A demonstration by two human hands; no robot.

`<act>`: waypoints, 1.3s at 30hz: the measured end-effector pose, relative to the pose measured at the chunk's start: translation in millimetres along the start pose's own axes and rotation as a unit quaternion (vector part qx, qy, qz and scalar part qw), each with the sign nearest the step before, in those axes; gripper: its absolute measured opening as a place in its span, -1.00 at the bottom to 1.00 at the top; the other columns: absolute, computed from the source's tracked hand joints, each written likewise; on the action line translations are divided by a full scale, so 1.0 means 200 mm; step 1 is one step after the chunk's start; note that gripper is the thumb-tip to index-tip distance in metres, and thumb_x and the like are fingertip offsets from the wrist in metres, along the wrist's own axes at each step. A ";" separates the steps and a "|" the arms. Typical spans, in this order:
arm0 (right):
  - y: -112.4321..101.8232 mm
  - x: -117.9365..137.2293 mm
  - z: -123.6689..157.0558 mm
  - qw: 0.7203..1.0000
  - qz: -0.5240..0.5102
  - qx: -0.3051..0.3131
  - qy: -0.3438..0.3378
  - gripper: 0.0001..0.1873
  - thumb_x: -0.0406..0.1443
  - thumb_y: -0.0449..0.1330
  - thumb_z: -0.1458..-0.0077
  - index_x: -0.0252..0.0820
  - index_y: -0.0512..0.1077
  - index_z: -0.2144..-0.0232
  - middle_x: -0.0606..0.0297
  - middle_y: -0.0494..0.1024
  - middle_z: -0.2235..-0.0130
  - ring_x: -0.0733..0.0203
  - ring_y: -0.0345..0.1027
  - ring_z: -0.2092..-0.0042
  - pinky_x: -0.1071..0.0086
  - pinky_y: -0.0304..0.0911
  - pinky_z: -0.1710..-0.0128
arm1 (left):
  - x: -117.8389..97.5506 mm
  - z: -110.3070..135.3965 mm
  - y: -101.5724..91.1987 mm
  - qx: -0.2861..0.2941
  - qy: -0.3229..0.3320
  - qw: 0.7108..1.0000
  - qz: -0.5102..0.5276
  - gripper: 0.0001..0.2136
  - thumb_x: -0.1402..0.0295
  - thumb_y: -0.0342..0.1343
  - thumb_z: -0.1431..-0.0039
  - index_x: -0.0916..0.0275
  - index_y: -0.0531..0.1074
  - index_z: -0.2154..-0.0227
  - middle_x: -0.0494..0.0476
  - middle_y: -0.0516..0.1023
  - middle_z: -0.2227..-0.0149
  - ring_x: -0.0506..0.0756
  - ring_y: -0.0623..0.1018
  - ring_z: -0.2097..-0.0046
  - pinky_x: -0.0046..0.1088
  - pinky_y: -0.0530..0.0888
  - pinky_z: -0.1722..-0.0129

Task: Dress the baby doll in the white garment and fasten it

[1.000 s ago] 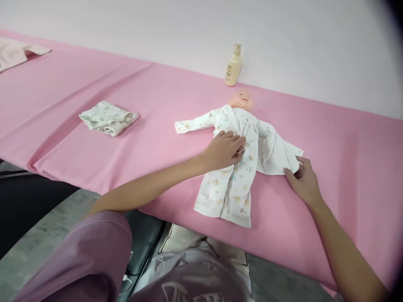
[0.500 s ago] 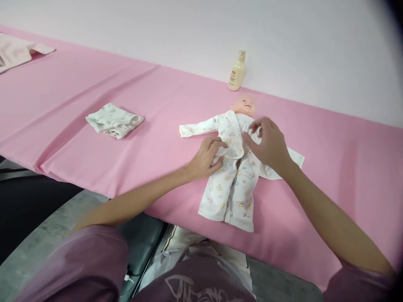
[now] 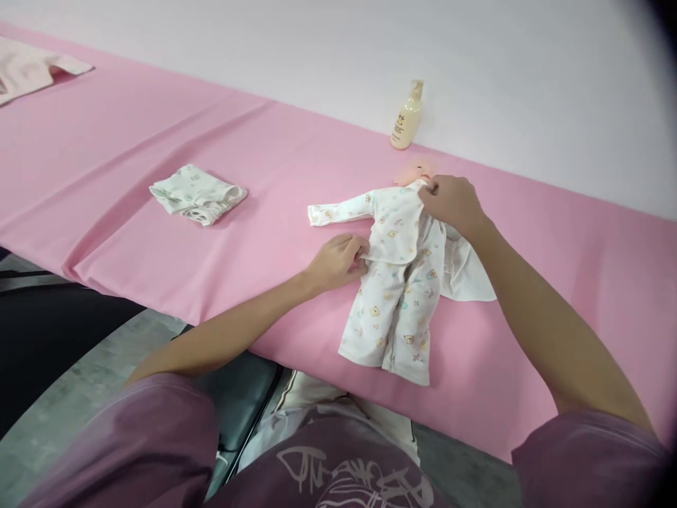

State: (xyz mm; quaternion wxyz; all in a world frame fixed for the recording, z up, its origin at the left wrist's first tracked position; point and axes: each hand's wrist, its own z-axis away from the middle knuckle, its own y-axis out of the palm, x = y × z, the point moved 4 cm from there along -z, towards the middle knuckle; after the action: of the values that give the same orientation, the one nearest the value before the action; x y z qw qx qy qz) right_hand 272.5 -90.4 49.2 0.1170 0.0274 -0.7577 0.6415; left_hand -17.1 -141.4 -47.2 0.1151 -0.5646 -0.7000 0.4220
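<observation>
On the pink-draped desk [image 3: 159, 127], the left hand [image 3: 338, 261] pinches the side of a white printed cotton baby suit [image 3: 396, 296], while the right hand [image 3: 452, 201] has its grip clenched on the collar.

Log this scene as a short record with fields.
left hand: fingers pinch the waist edge of the baby suit
right hand: closed on the suit's collar, beside the doll's head
doll: lies on its back, dressed in the suit
surface: pink cloth
nearby: folded garment to the left; lotion bottle upright by the wall
</observation>
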 end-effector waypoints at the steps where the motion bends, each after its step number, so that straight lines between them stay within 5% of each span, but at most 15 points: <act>1: 0.00 -0.06 0.03 1.000 -0.005 -0.001 0.022 -0.70 -0.19 0.16 -0.44 -0.07 0.37 0.40 0.09 0.59 0.31 -0.06 0.41 0.21 0.15 0.29 0.10 | -0.01 0.01 0.00 0.005 0.001 1.000 -0.015 -0.74 0.52 0.11 -0.22 0.14 0.32 0.06 0.08 0.59 0.26 0.21 0.56 0.26 -0.26 0.52 0.14; 5: -0.04 -0.11 0.22 0.997 -0.033 -0.035 0.055 -0.70 -0.11 0.25 -0.43 -0.08 0.40 0.35 0.13 0.63 0.28 -0.03 0.43 0.22 0.17 0.30 0.09 | -0.04 0.00 0.01 0.085 -0.009 0.995 -0.056 -0.71 0.55 0.10 -0.21 0.17 0.35 0.03 0.11 0.63 0.24 0.24 0.62 0.23 -0.21 0.53 0.09; 7: -0.07 -0.03 0.36 0.996 -0.060 -0.062 0.035 -0.65 -0.02 0.25 -0.47 -0.08 0.43 0.30 0.14 0.64 0.27 -0.02 0.47 0.21 0.18 0.32 0.07 | -0.06 -0.02 0.01 0.139 -0.033 0.988 -0.062 -0.70 0.57 0.10 -0.23 0.19 0.36 0.00 0.14 0.64 0.22 0.26 0.64 0.21 -0.18 0.53 0.05; 10: -0.07 0.12 0.57 0.996 -0.086 -0.001 0.022 -0.42 0.17 0.17 -0.53 -0.07 0.41 0.41 0.17 0.58 0.37 -0.01 0.46 0.28 0.16 0.31 0.11 | -0.11 -0.07 -0.02 0.190 -0.095 0.975 -0.064 -0.71 0.57 0.13 -0.28 0.20 0.36 -0.01 0.19 0.66 0.15 0.29 0.65 0.14 -0.16 0.53 0.02; 14: -0.03 0.18 0.68 0.993 -0.097 0.044 0.042 -0.37 0.17 0.26 -0.48 -0.07 0.32 0.50 0.19 0.50 0.45 0.02 0.38 0.35 0.18 0.25 0.21 | -0.21 -0.11 -0.08 0.170 -0.223 0.957 -0.079 -0.77 0.53 0.23 -0.36 0.18 0.36 0.03 0.29 0.67 -0.01 0.36 0.64 -0.05 -0.14 0.53 -0.01; 20: 0.04 0.07 0.66 0.964 -0.251 0.041 0.075 -0.55 0.02 0.30 -0.45 -0.09 0.45 0.42 0.26 0.52 0.42 0.09 0.38 0.34 0.23 0.24 0.27 | -0.33 -0.08 -0.07 0.115 -0.375 0.916 -0.079 -0.82 0.57 0.11 -0.47 0.18 0.37 0.00 0.31 0.68 -0.04 0.37 0.64 -0.08 -0.09 0.51 -0.07; 33: 0.07 0.07 0.78 0.970 -0.230 -0.038 0.066 -0.74 -0.10 0.46 -0.25 -0.08 0.52 0.30 0.27 0.60 0.33 0.02 0.53 0.20 0.13 0.42 -0.01 | -0.35 -0.01 0.00 0.118 -0.358 0.923 -0.082 -0.81 0.57 0.06 -0.52 0.21 0.38 -0.06 0.40 0.59 -0.18 0.39 0.59 -0.16 -0.05 0.51 -0.17; 39: -0.02 -0.21 0.91 0.954 -0.249 -0.135 0.095 -0.69 -0.09 0.42 -0.30 -0.02 0.40 0.10 0.21 0.65 0.14 0.05 0.50 0.19 0.17 0.40 0.03 | -0.40 -0.04 -0.08 0.057 -0.339 0.934 -0.095 -0.70 0.65 0.03 -0.49 0.21 0.40 -0.13 0.41 0.51 -0.27 0.41 0.51 -0.24 -0.01 0.51 -0.21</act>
State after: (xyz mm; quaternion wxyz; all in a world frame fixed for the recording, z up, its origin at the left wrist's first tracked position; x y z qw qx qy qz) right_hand 289.3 -273.1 17.3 0.3470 0.1381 -0.7918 0.4833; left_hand 4.3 -208.4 -5.1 -0.0577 -0.3116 -0.7223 0.6146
